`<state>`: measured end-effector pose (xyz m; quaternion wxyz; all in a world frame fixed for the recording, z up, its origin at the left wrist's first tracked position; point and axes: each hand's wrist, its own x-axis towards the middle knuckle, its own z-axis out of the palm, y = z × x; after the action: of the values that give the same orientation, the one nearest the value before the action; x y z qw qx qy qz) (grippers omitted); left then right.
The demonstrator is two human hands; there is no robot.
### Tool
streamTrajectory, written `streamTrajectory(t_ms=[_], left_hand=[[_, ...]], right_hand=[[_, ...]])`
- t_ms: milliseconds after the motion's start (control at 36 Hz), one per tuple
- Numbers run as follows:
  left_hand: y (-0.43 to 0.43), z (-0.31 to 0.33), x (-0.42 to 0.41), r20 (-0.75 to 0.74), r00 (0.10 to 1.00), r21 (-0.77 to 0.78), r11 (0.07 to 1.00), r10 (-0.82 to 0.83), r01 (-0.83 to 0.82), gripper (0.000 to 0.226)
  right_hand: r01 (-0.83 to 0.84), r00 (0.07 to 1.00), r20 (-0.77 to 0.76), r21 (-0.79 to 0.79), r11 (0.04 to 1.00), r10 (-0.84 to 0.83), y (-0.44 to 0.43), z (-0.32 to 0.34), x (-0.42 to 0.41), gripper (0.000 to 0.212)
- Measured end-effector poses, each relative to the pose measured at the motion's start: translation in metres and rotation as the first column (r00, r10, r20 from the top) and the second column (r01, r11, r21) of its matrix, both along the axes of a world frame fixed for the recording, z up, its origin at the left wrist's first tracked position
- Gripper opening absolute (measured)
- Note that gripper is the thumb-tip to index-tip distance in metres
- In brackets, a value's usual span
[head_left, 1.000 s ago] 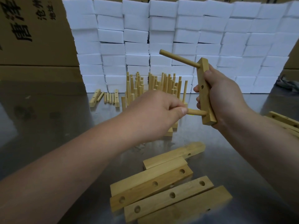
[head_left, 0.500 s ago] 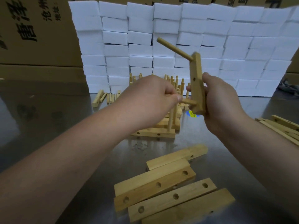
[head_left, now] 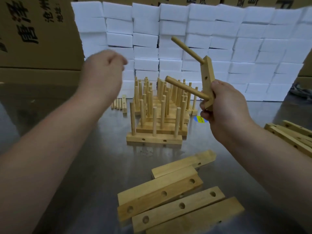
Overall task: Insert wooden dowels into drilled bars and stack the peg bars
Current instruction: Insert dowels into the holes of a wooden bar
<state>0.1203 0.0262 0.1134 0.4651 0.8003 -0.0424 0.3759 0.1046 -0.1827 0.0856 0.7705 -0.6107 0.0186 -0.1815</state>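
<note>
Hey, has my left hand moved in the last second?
Yes. The left hand has let go of the lower dowel in the bar and swung left, now left of the peg bar stack.

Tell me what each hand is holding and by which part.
The right hand grips the drilled bar by its lower end, where the lower dowel sits. The left hand, blurred, appears to hold nothing.

Left hand free, right hand gripping

Left hand (head_left: 103, 68) is raised at arm's length, blurred, fingers loosely curled and holding nothing; right hand (head_left: 224, 107), forearm angled up, has fingers and thumb wrapped round the bar's (head_left: 208, 76) lower end.
</note>
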Motion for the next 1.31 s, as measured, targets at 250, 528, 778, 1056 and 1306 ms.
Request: streamTrajectory(t_ms=[250, 528, 778, 1056, 1306], left_hand=[[0.061, -0.106, 0.061, -0.597, 0.707, 0.472, 0.878, 0.380, -0.074, 0.036], [0.059, -0.111, 0.093, -0.497, 0.730, 0.718, 0.695, 0.470, 0.041, 0.048], [0.056, -0.108, 0.134, -0.550, 0.667, 0.684, 0.729, 0.503, 0.015, 0.061], [0.057, -0.107, 0.138, -0.511, 0.653, 0.772, 0.633, 0.559, 0.062, 0.038], [0.048, -0.111, 0.115, -0.468, 0.655, 0.675, 0.718, 0.593, -0.168, 0.024]], right_hand=[[-0.041, 0.998, 0.047, -0.022, 0.999, 0.042, 0.003, -0.002, -0.001, 0.019], [-0.076, 0.996, 0.042, -0.021, 0.997, 0.076, 0.003, -0.001, 0.000, 0.017], [-0.077, 0.996, 0.055, -0.001, 0.997, 0.077, -0.002, 0.002, 0.001, 0.018], [-0.095, 0.994, 0.049, -0.026, 0.995, 0.096, -0.002, 0.002, 0.003, 0.016], [-0.104, 0.993, 0.040, -0.070, 0.992, 0.107, 0.002, 0.001, 0.000, 0.019]])
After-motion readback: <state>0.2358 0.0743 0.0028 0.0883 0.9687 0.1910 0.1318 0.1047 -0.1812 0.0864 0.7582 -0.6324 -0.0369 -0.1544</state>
